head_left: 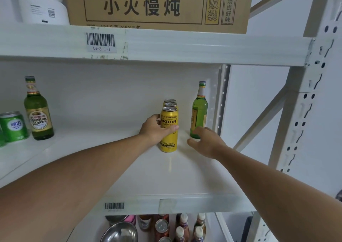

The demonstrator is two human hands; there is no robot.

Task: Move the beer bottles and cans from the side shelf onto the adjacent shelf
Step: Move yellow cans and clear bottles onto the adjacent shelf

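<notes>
Standing upright, yellow can (168,130) in left hand's (153,128) grip; right hand (207,142) open.

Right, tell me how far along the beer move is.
Which drinks have already been moved can't be told from this view. In hand: the left hand grips the front yellow can, and the right hand is open beside the green bottle. Two more yellow cans stand behind. Further left on the shelf stand another bottle and a green can.
</notes>
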